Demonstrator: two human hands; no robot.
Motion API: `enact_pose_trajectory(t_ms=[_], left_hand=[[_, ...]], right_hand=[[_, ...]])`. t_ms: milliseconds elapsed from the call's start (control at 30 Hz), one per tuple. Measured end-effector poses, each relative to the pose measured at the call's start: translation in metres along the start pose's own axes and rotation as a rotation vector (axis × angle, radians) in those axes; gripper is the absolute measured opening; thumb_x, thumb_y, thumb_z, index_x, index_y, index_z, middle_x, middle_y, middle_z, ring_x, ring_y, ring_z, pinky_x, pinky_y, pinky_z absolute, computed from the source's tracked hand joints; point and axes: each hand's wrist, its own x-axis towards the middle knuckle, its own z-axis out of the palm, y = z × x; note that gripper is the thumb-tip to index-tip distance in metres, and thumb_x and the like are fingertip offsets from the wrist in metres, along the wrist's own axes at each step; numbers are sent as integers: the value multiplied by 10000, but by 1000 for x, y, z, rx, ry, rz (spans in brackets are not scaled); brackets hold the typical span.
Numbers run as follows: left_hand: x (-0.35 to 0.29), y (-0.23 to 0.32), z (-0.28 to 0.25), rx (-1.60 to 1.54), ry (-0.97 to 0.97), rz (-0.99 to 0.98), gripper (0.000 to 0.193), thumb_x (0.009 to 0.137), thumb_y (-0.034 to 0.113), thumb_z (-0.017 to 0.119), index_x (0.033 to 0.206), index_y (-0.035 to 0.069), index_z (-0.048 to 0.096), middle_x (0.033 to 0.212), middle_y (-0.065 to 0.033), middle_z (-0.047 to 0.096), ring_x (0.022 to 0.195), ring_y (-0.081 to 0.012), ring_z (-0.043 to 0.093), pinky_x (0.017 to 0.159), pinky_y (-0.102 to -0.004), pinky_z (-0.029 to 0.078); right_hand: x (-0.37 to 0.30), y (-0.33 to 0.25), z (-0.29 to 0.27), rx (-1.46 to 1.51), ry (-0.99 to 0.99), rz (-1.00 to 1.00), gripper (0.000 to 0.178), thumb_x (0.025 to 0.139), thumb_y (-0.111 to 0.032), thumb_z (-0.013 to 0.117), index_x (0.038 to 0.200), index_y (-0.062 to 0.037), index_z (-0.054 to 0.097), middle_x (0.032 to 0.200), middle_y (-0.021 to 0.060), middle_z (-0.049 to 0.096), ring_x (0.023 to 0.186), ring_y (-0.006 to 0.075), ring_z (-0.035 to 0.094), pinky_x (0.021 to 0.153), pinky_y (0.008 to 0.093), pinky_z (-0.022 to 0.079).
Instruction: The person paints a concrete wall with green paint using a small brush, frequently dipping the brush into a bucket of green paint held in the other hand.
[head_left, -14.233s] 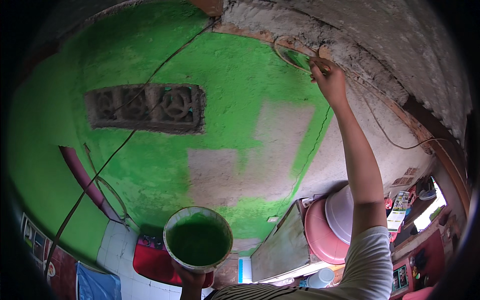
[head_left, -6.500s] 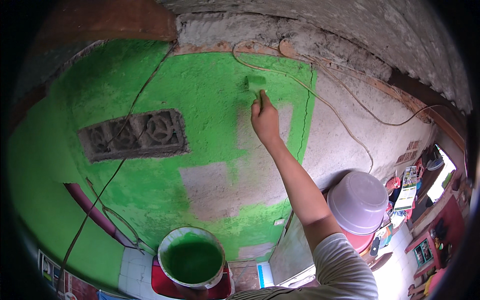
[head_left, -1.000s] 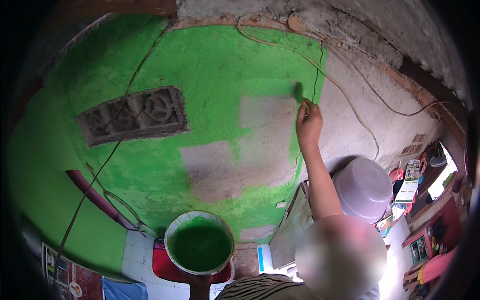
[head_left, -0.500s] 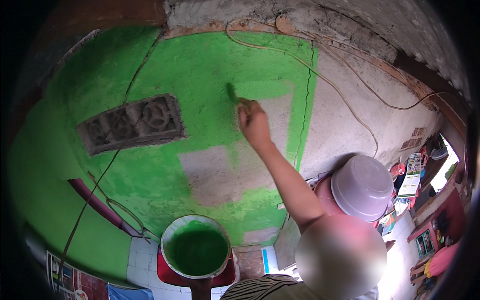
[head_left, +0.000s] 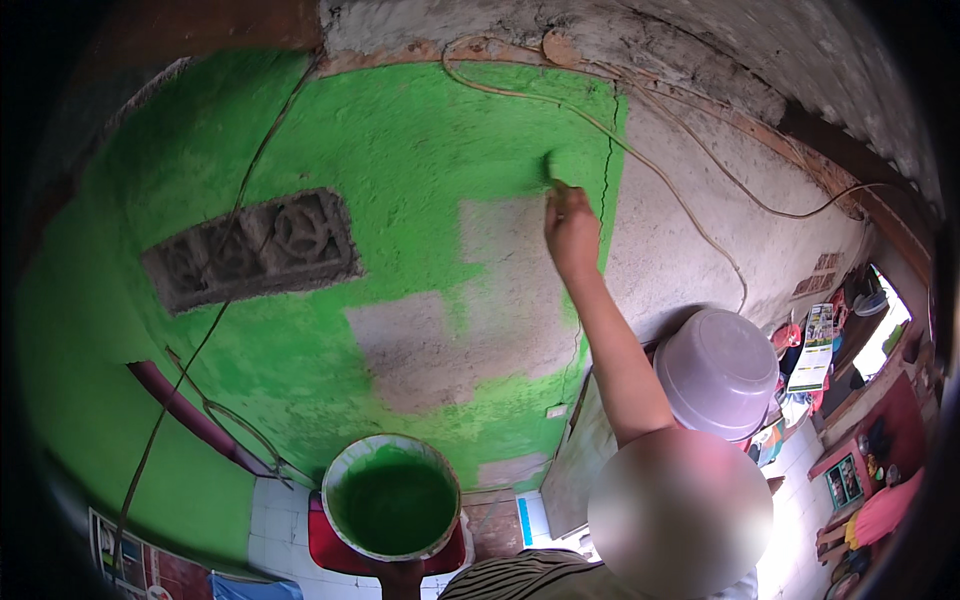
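Note:
My right hand (head_left: 572, 228) is raised against the wall and closed on a paintbrush (head_left: 549, 168), whose bristles touch the upper right edge of the green-painted area (head_left: 400, 150). Just below the brush lies a bare grey unpainted patch (head_left: 470, 330). Low in the picture my left hand (head_left: 400, 577) grips a round bucket of green paint (head_left: 392, 505) from underneath; only part of that hand shows.
A patterned vent block (head_left: 250, 250) sits in the wall at left. Cables (head_left: 680, 200) run across the unpainted plaster on the right. A pale upturned plastic basin (head_left: 718, 372) sits at right, with a red pipe (head_left: 190, 415) at lower left.
Over the last second my right hand swept the brush left across the grey patch, then back right and slightly up. The bucket stayed low in my left hand.

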Motion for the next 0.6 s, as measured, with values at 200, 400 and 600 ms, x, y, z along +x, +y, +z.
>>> enact_pose_trajectory(t_ms=[200,400,600], left_hand=[[-8,2,13,487,-51,279,624,880,211,753,1405,10,482,1390,-181,572,1261,-327,567,1127,-439,406],[-10,0,13,-108,16,26,623,992,530,519,1446,104,503,1451,-100,568,1324,-328,552,1123,-523,443],[-20,4,61,-143,-108,-56,527,1017,446,526,1426,114,524,1423,-101,589,1304,-312,569,1121,-509,449]], right_hand=[[1,-29,5,351,-59,76,218,956,-130,650,1120,11,680,951,245,692,724,419,672,663,476,552],[12,20,-30,1,112,131,195,964,-142,638,1054,23,692,908,246,693,727,400,682,636,463,551],[-26,-17,17,-75,1,-38,230,966,-102,598,1140,41,643,982,265,651,743,418,677,616,477,565]])
